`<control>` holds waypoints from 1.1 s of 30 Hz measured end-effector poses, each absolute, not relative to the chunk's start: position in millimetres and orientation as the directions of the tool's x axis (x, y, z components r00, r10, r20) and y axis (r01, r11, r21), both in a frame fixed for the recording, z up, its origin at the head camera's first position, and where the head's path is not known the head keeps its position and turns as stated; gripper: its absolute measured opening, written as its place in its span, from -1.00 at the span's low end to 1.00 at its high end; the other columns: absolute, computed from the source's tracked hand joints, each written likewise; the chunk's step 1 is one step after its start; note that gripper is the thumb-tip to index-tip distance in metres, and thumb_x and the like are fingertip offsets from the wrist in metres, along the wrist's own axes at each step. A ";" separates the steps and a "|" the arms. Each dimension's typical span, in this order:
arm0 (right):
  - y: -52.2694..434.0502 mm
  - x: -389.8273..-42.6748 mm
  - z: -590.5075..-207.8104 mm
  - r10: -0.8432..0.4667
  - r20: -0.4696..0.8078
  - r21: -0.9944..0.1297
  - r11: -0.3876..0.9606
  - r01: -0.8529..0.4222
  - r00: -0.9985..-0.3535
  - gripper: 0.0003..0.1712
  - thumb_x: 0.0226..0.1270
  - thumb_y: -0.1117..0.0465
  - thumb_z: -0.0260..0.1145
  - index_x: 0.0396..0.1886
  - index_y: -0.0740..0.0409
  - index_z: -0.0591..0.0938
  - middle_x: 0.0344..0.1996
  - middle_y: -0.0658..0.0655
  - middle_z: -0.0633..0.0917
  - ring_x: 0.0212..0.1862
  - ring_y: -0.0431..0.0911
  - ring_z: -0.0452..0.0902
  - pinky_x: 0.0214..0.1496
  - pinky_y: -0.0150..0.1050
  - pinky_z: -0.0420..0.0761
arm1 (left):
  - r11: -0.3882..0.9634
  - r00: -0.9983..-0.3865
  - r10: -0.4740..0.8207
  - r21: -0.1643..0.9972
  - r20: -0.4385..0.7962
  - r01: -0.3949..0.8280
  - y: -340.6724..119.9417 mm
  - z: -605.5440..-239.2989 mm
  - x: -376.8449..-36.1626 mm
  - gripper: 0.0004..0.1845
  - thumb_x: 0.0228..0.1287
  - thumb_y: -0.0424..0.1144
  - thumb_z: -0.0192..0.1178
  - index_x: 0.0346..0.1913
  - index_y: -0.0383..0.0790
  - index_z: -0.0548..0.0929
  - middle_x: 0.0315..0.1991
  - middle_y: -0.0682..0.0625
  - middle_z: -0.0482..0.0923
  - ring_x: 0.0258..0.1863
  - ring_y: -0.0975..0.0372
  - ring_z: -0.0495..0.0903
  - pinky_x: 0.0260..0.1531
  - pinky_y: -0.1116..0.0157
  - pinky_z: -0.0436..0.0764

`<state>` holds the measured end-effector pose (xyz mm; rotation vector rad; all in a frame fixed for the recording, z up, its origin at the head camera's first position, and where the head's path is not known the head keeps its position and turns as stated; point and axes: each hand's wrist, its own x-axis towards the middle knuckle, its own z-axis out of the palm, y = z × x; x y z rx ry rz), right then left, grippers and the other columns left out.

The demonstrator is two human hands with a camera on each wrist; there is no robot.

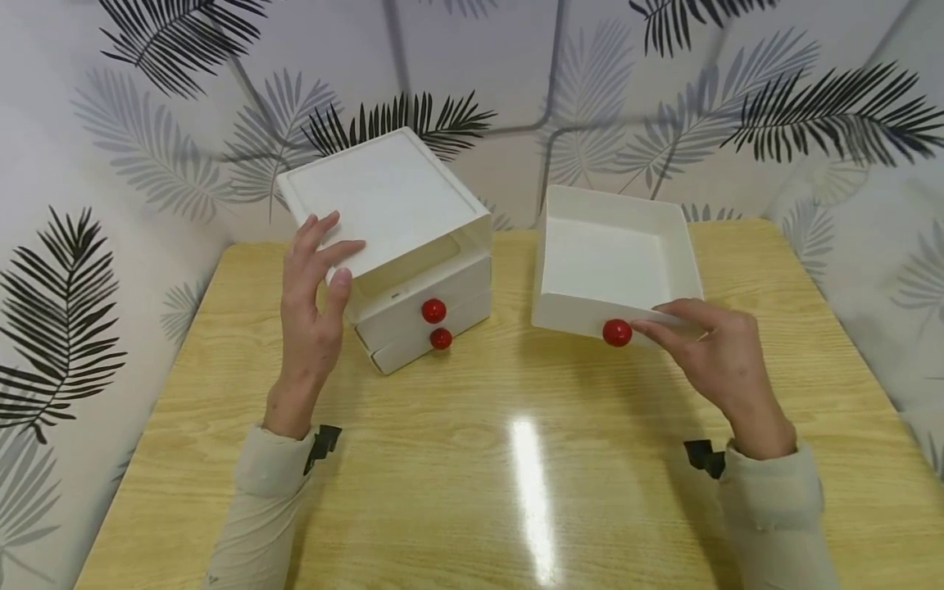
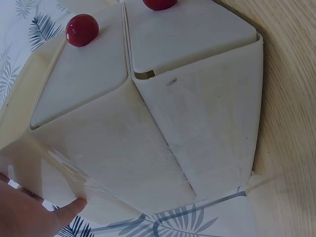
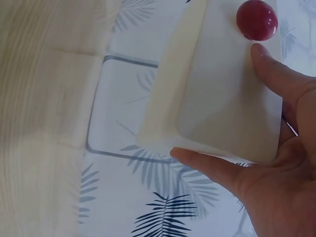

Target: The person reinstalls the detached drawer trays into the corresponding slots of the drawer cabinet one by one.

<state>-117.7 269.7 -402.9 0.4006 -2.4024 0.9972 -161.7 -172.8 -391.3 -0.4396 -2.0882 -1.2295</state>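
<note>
Glossy yellow wood of the table [image 1: 472, 459] fills the lower frame, with a glare streak at lower centre. Just above it, at right of centre, the right hand [image 1: 719, 360] grips the front panel of a removed white drawer [image 1: 612, 262], fingers curled round it beside the red knob [image 1: 616, 332]; the drawer is tilted, its far end raised. At left of centre, the left hand [image 1: 313, 303] rests on the front corner of the white drawer cabinet [image 1: 391, 229], thumb under the top edge and fingers lying fairly straight over it. The cabinet's top slot gapes; two lower drawers with red knobs [image 1: 433, 310] remain in. Leaf-patterned wallpaper [image 1: 664, 98] closes the upper frame.

The drawer could slip from its one-sided grip, or the cabinet could tip or slide under the left hand's pull. Whether the drawer's front edge touches the table is hard to tell, and the cabinet's rear is hidden.
</note>
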 end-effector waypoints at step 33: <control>254.2 -78.1 -367.8 -0.335 0.696 -0.431 0.512 -0.743 -0.635 -0.51 0.33 -0.26 0.39 -0.45 0.06 0.81 -0.51 -0.01 0.76 -0.38 -0.45 0.61 -0.08 -0.70 0.55 | 0.497 -0.719 -0.049 0.642 0.693 0.584 -170.8 -391.2 -160.1 -0.56 0.56 0.02 0.01 0.11 -0.23 0.72 0.44 -0.14 0.50 0.63 0.07 0.18 0.66 0.01 0.05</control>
